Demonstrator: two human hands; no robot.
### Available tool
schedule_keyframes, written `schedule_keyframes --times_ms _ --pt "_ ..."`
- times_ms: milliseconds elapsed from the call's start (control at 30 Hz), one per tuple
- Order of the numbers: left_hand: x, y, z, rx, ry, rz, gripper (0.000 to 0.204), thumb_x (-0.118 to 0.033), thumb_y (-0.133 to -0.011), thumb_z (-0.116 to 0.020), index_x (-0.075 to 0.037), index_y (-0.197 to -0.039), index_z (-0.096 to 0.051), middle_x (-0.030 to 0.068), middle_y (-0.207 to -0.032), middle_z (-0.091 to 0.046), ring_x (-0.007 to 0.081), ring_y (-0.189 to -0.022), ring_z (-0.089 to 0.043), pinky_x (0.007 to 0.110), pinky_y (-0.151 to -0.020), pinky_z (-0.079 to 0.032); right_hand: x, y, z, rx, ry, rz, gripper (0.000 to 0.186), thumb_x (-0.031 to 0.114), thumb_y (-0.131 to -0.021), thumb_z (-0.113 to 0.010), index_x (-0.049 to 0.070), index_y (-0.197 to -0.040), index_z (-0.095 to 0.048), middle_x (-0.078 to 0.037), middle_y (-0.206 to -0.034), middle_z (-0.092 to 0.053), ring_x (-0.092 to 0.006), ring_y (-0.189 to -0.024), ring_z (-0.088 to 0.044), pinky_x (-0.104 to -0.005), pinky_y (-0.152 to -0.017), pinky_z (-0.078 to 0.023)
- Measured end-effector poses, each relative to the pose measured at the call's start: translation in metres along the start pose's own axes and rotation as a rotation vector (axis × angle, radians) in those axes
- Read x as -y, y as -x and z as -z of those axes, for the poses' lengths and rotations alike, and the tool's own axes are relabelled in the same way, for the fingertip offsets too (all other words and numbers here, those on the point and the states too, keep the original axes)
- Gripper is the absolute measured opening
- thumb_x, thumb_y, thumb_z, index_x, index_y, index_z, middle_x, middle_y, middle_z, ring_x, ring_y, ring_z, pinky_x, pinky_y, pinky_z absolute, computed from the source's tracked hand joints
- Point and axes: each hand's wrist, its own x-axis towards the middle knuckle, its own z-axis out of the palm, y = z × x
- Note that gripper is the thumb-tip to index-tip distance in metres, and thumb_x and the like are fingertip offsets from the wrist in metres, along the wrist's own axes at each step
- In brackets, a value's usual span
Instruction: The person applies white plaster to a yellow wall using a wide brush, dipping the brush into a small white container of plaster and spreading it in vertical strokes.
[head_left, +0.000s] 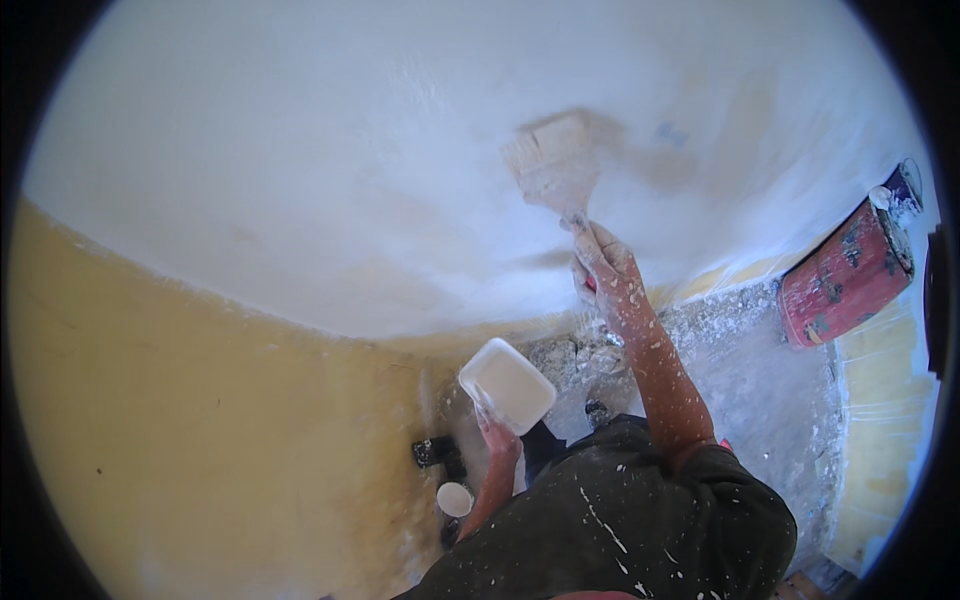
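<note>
At your left, the lower wall [220, 420] was ochre yellow, and white coating [300, 180] spread above it with a ragged edge. Low down near it lay a black object [432, 452], its kind unclear, and just beside that a round white thing [455, 499]. Your left hand [500, 437] gripped a white rectangular tub [532, 369] at its near edge, the open top facing you; you could not tell how full it was. To the right and higher, a wide, whitened brush [565, 165] lay over the white surface, bristles up and to the left. Your right hand [608, 270] was closed around its handle, the forearm flecked with white. Beyond, on the grey, spattered floor [730, 350], a tilted-looking red container [850, 265] stood by the wall, a dark container [905, 185] near its top.
</note>
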Motion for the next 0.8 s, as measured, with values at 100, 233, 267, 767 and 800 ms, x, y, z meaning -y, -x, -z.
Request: schedule_keyframes --times_ms 100,233,267,767,800 --pt "-0.014 0.008 -0.006 0.023 -0.152 -0.061 0.045 -0.017 -0.093 -0.029 -0.006 -0.136 -0.021 0.0118 -0.134 -0.03 0.0236 -0.121 -0.035 0.034 -0.101 -0.031 -0.019 -0.016 0.018 0.023 -0.037 0.043 0.034 0.034 -0.088 -0.05 0.006 -0.107 -0.052 0.005 -0.057 -0.037 -0.0025 -0.04 -0.031 -0.0178 -0.034 -0.023" --pt "0.002 0.004 0.0 0.037 0.154 0.012 0.045 -0.013 -0.093 -0.029 -0.005 -0.136 -0.021 0.013 -0.133 -0.031 0.0243 -0.12 -0.036 0.034 -0.101 -0.03 -0.106 -0.044 0.047 -0.079 -0.016 -0.208 0.04 0.042 -0.085 -0.053 0.008 -0.106 -0.053 0.006 -0.056 -0.035 -0.0033 -0.039 -0.03 -0.0188 -0.034 -0.023" --pt "-0.025 0.012 -0.01 0.072 0.325 0.07 0.044 -0.012 -0.092 -0.029 -0.005 -0.136 -0.021 0.0131 -0.133 -0.031 0.0243 -0.119 -0.036 0.034 -0.101 -0.03 -0.142 -0.042 0.066 -0.092 0.006 -0.193 0.041 0.045 -0.084 -0.053 0.009 -0.103 -0.054 0.006 -0.055 -0.035 -0.004 -0.039 -0.03 -0.0196 -0.033 -0.023" --pt "-0.016 0.017 -0.004 -0.015 0.243 0.131 0.043 -0.025 -0.095 -0.032 -0.011 -0.135 -0.024 0.0082 -0.126 -0.039 0.0197 -0.114 -0.041 0.033 -0.097 -0.034 -0.152 -0.01 0.097 -0.256 -0.131 -0.428 0.021 0.024 -0.087 -0.05 0.009 -0.072 -0.052 0.002 -0.054 -0.041 -0.0079 -0.039 -0.036 -0.0231 -0.032 -0.027" --pt "-0.029 0.015 -0.014 -0.012 0.437 0.262 0.043 -0.026 -0.095 -0.032 -0.011 -0.135 -0.024 0.008 -0.126 -0.039 0.0194 -0.114 -0.041 0.033 -0.096 -0.034 -0.134 -0.015 0.11 -0.231 0.356 0.036 0.021 0.026 -0.087 -0.051 0.007 -0.08 -0.053 0.003 -0.054 -0.042 -0.0075 -0.039 -0.036 -0.0221 -0.033 -0.027"
